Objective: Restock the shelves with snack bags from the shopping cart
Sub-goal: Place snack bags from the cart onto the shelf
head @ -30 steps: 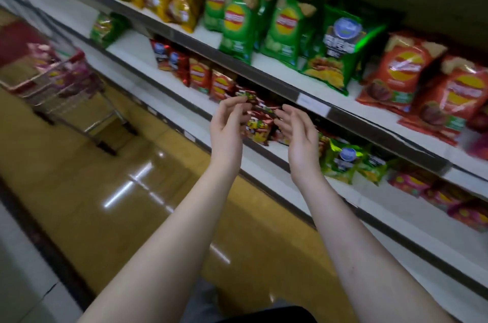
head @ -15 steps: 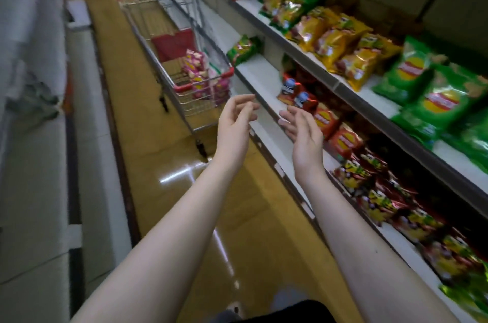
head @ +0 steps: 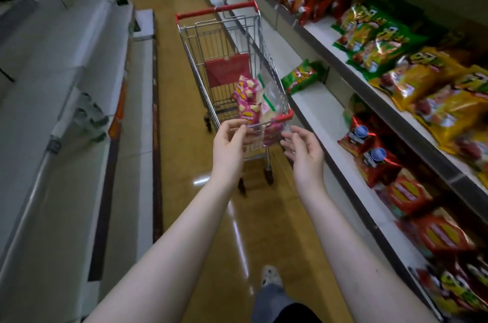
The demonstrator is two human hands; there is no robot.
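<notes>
Fingers (head: 230,125) loose, left hand (head: 229,144) and right hand (head: 303,148) hover empty before the shopping cart (head: 216,9). Pinch one snack bag (head: 247,96) by its top.

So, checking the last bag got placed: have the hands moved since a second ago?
Yes. The left hand and right hand have swung from the lower shelf to the shopping cart, both empty.

The shopping cart (head: 216,9) is open on top, so I can reach in from above; its wire walls (head: 266,71) bar the sides. Snack bags (head: 247,100) crowd its near end. Shelves (head: 317,100) stand just right of it; left of it, bare floor (head: 174,111).
</notes>
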